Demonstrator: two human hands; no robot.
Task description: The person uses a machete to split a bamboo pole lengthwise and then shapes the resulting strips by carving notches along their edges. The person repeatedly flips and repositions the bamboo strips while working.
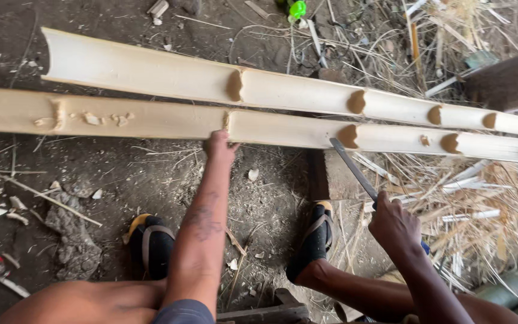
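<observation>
Soft, even daylight fills the scene, brightest on the pale split bamboo (283, 129), which nearly glares. Shadows stay faint. Focus is sharp centrally; the far edges bend slightly.

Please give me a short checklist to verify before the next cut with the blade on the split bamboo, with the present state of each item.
1. Left hand steadies the near bamboo half: ok, it presses on the near edge.
2. Right hand has a closed grip on the blade: ok.
3. Blade tip is at a brown node: ok, it meets the bamboo beside the node.
4. Left hand is apart from the blade: ok, a clear stretch of bamboo lies between them.
5. Feet are away from the blade path: cannot tell; the right sandal sits below the blade.
6. Bamboo is firmly supported: cannot tell; its ends run out of view.
</observation>
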